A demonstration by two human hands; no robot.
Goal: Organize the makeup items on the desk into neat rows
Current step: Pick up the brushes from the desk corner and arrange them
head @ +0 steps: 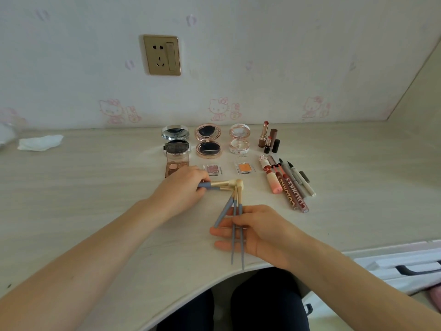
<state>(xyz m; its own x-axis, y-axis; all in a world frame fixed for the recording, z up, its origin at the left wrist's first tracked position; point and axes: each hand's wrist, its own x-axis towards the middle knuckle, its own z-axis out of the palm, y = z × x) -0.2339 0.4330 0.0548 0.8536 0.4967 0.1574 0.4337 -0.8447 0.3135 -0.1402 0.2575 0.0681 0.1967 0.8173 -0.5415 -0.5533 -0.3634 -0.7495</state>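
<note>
While left hand (183, 187) grips two brushes (219, 185) flat on tabletop (95, 187), right hand (255, 231) pinches three more (236, 225), heads touching.

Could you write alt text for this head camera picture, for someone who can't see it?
A person's left hand and right hand each hold blue-handled makeup brushes over a pale desk. Behind them lie neat rows: three open compacts, small eyeshadow pans, upright lipsticks and a fan of pens and lip glosses.
</note>
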